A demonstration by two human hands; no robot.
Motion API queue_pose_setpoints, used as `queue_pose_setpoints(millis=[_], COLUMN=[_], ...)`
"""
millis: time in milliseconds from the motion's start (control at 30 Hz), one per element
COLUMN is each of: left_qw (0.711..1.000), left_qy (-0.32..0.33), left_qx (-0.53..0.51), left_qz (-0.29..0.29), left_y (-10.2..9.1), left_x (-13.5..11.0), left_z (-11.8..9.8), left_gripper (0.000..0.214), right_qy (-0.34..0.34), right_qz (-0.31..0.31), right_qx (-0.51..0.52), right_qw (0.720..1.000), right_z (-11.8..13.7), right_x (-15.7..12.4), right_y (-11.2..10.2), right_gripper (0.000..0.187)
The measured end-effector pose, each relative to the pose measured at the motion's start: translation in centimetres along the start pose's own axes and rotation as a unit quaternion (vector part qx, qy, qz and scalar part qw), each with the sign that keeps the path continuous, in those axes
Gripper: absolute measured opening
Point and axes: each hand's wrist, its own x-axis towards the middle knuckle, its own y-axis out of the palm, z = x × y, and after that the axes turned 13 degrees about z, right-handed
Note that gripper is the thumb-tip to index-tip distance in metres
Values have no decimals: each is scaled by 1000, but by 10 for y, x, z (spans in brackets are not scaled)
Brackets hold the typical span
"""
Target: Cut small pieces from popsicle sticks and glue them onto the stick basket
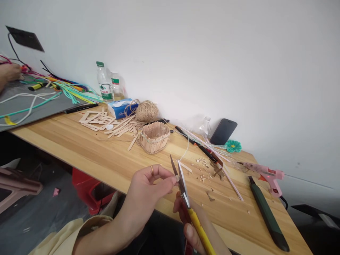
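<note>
My left hand (152,187), with a ring on one finger, has its thumb and forefinger closed in a pinch beside the blades. Whatever is between those fingertips is too small to make out. My right hand (192,226) is wrapped round the yellow handle of a pair of scissors (183,187). The blades point up and away from me and stand slightly apart. Beyond my hands sits a small basket (155,138) of wooden craft sticks with cord round it. Wood chips (204,177) lie scattered to the right of the blades.
Craft sticks (123,127), a ball of twine (147,111), a tissue pack (120,109) and bottles (105,85) stand at the back. To the right are a phone (223,131), a pink glue gun (271,175) and a green utility knife (268,214). Another person's hand (12,72) works at far left.
</note>
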Motion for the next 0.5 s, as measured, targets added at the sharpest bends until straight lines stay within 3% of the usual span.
queue_pose_setpoints(millis=[500], left_qw=[1000], left_qy=[7], left_qx=[14], left_qz=[-9], left_y=[2], left_x=[-1], left_z=[-1], left_gripper=[11], right_qy=[19], right_qz=[-1], right_qx=[-5], right_qw=[1000], right_z=[-2], right_x=[-5], right_y=[-3], right_gripper=[54])
